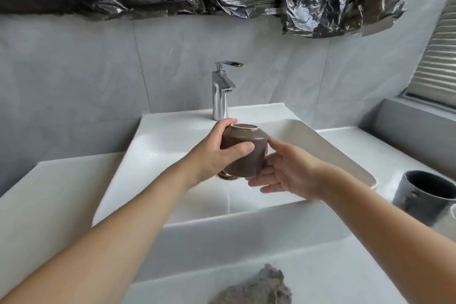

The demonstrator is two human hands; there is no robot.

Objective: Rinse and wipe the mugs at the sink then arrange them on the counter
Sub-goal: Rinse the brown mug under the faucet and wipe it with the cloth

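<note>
Head view, only one. Brown mug (243, 153) upside down over the sink (158, 140), base ring up, mouth down toward the drain, just in front of the tap (220, 90). Left hand (217, 153) gripping it, thumb across the near wall, fingers wrapped round the far side. Right hand (288, 173) alongside, fingers spread and relaxed, thumb tip touching the mug's right shoulder, palm just under the lower edge; no grip closed. No water visibly running from the tap. Judged stage: draining or shaking off after a rinse, or about to rinse; cannot tell which. Wiping seemingly not begun on this mug, since grey cloth (256, 289) lying crumpled on the near worktop (345, 266), untouched. Grey mug (424, 192) upright on the worktop at right, well apart from the sink; clean or not, cannot tell. Count: two mugs, one cloth, one tap, one sink. Left to do: wipe, then arrange.
</note>
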